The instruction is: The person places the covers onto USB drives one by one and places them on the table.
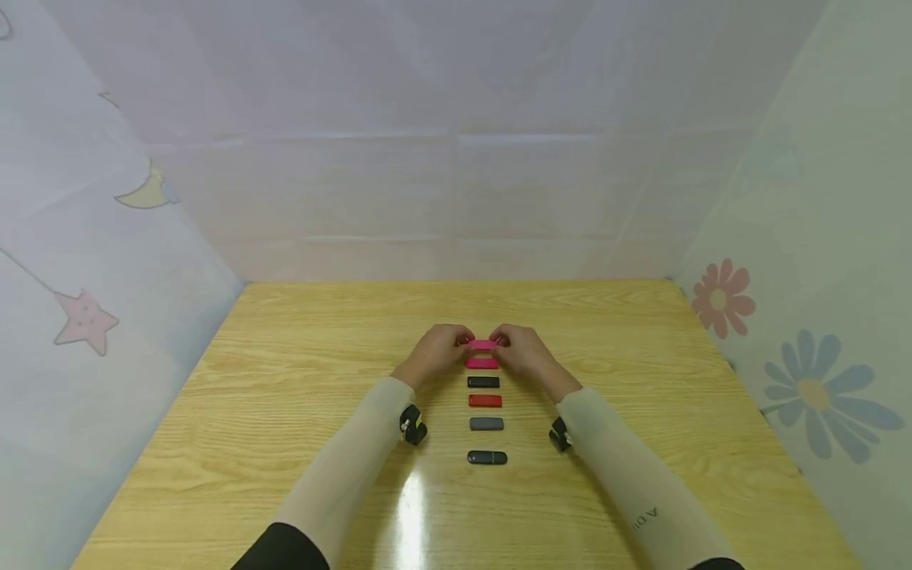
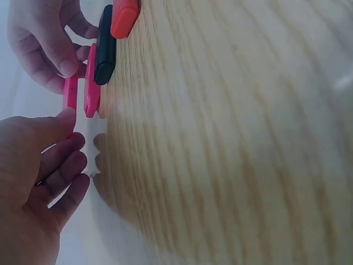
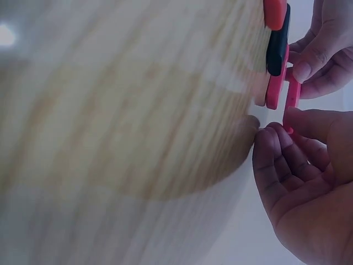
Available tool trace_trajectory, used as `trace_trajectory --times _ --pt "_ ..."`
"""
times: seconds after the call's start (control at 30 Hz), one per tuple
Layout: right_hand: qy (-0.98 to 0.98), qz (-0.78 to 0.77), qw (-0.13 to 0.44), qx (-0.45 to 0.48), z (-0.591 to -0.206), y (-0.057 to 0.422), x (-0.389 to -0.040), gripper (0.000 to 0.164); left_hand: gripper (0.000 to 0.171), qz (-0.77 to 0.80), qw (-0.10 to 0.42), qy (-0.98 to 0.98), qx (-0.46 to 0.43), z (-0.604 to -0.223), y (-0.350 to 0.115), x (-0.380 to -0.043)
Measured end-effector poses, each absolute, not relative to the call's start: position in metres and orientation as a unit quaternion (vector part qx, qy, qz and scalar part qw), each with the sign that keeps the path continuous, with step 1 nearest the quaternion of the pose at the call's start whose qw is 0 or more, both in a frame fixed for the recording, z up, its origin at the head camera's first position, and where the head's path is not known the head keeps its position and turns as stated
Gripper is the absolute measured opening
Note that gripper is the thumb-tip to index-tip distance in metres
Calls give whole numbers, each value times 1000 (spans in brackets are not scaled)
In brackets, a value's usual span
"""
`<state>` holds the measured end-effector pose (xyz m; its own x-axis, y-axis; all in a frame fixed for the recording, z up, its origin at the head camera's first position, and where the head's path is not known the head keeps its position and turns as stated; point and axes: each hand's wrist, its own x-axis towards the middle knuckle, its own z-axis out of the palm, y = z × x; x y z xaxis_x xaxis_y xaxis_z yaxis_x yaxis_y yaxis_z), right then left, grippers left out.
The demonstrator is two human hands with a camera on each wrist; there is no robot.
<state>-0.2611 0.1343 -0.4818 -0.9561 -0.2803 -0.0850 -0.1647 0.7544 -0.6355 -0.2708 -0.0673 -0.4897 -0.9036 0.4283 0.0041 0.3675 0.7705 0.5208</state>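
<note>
My left hand (image 1: 439,348) and right hand (image 1: 523,351) pinch a pink USB flash drive (image 1: 483,345) by its two ends, at the far end of a column of similar sticks. In the left wrist view, thumb and fingertips grip one end of this pink stick (image 2: 70,95). The right wrist view has the other end between the right thumb and fingers (image 3: 273,157), the remaining fingers loosely bent. Just nearer lies a second pink flash drive (image 1: 482,363), parallel to the held one. A black flash drive (image 1: 483,382) comes after it.
Closer to the body, a red flash drive (image 1: 485,401), a grey one (image 1: 487,424) and a dark one with rounded ends (image 1: 488,457) continue the column. They lie crosswise on the wooden table (image 1: 299,356). Pale sheets (image 1: 456,190) hang behind and at both sides.
</note>
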Motion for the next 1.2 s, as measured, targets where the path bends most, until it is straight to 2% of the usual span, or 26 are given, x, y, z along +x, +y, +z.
trace_trajectory --times 0.37,0.73,0.9,1.2 --pt "934 -314 93 -141 -485 138 -268 19 23 275 73 938 199 -492 -63 -272" --pt "939 -294 107 -140 -488 136 -270 13 21 217 44 956 192 -497 -58 -270" --pt "943 -285 111 -131 -486 133 -270 16 23 205 31 959 192 -498 -57 -267" --pt "936 -300 126 -135 -486 136 -270 22 26 209 37 959 188 -498 -59 -266"
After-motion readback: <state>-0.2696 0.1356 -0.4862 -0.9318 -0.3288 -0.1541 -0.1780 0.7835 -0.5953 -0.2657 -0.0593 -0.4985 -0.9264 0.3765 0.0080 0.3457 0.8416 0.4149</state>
